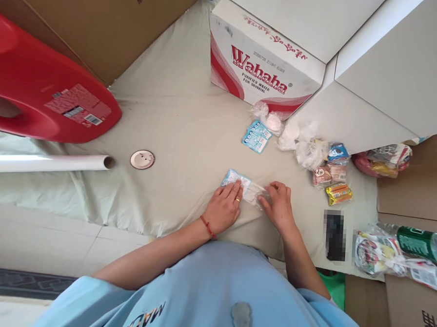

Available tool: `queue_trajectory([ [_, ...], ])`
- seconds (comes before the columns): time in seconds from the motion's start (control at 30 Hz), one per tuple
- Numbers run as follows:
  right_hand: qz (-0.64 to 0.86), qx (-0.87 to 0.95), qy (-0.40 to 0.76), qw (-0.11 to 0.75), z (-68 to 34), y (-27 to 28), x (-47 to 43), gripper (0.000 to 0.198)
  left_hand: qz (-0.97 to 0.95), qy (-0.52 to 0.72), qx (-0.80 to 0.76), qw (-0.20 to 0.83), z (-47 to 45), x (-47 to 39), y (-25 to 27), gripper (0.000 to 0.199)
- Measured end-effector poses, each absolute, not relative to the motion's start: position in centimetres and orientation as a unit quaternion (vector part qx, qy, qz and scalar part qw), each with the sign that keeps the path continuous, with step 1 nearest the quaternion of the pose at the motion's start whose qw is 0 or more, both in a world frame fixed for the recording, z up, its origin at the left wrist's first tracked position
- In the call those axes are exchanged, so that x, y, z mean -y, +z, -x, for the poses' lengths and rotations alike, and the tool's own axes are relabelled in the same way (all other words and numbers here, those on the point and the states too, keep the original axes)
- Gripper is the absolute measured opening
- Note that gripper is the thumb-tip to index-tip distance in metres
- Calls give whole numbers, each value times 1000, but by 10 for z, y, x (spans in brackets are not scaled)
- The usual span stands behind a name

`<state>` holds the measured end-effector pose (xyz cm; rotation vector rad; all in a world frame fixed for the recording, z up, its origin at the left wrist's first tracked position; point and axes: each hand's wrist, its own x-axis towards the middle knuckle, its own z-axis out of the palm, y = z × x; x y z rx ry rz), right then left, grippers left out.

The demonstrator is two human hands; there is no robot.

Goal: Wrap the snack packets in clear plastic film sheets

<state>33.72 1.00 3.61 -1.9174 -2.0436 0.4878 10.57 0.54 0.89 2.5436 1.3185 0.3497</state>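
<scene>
A small blue-and-white printed card (231, 176) lies on the cloth in front of me, with a clear plastic bag (252, 192) extending from it to the right. My left hand (224, 206) rests flat over the card, its fingers stretched out and pressing down. At the bag's right end, my right hand (280, 206) has thumb and fingers bent together on the thin plastic. Beyond my hands are similar blue cards (256, 136), next to white round pieces in clear wrapping (274, 122).
Wrapped snacks (338, 194) and a pixelated dark object (335, 235) lie to the right, near a green-labelled bottle (415, 242). A Wahaha carton (264, 63) stands at the back. On the left are a red jug (54, 86), a white tube (50, 163) and a round disc (142, 159).
</scene>
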Motion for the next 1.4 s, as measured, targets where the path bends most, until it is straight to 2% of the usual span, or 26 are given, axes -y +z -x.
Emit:
queue_trajectory([
  [0.07,663,699,213,164,-332,40,-14,14,-876,117,-451,124,-105,-8,9,52],
  [0.17,653,656,318,204,-313,54,-27,16,-877,132,-441,137,-103,-11,5,51],
  [0.23,637,655,335,229,-294,62,-41,17,-879,153,-425,154,-100,-12,-1,54],
  [0.33,612,705,279,225,-263,61,-63,15,-884,190,-388,181,-90,-11,-11,60],
  [0.47,605,762,215,83,-231,46,-79,20,-884,240,-337,215,-72,-3,-15,63],
  [0.53,594,782,182,51,-221,41,-77,19,-876,268,-329,230,-63,3,-13,60],
  [0.67,578,801,144,67,-214,35,-63,50,-854,326,-344,214,-54,9,-8,40],
  [0.73,583,797,136,85,-214,30,-58,46,-843,351,-353,204,-53,8,-5,32],
  [0.83,594,782,140,123,-219,25,-54,29,-825,381,-364,203,-55,4,3,30],
  [0.93,593,767,165,184,-233,31,-47,31,-795,411,-389,219,-56,0,14,31],
  [1.07,594,707,249,292,-272,48,-37,32,-704,413,-488,309,-55,-2,24,32],
  [1.23,568,600,454,333,-305,45,-23,26,-617,337,-468,535,-65,-4,26,69],
  [1.3,544,596,493,326,-302,38,-13,26,-592,284,-445,609,-74,-3,25,63],
  [1.4,531,631,483,294,-288,29,2,30,-556,235,-467,646,-86,-1,23,46],
])
